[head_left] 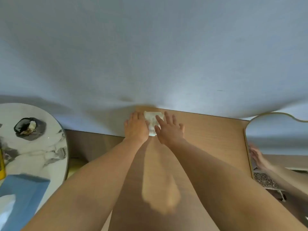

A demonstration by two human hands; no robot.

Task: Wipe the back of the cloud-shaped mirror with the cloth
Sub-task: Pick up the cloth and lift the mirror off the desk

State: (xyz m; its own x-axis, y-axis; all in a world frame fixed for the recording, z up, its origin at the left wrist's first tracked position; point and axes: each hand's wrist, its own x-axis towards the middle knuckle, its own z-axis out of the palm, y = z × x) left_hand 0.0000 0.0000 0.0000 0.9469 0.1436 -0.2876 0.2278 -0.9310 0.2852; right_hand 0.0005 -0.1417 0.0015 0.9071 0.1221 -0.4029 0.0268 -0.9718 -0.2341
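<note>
A small crumpled white cloth [152, 121] lies at the far edge of the wooden table [208, 134], against the wall. My left hand [136, 129] lies palm down on the cloth's left side, fingers closed over its edge. My right hand [169, 130] rests on the cloth's right side, with thumb and forefinger on the fabric and the other fingers spread. The cloud-shaped mirror [275, 135], gold-rimmed with a wavy top, stands at the table's right end. Its glass faces me and reflects a hand. Its back is hidden.
A grey-blue wall [150, 55] rises right behind the table. At the left stands a round marble table [41, 147] carrying a dark dish [28, 129], a blue object [21, 197] and something yellow [1, 164]. A white patterned item [265, 180] shows low on the right.
</note>
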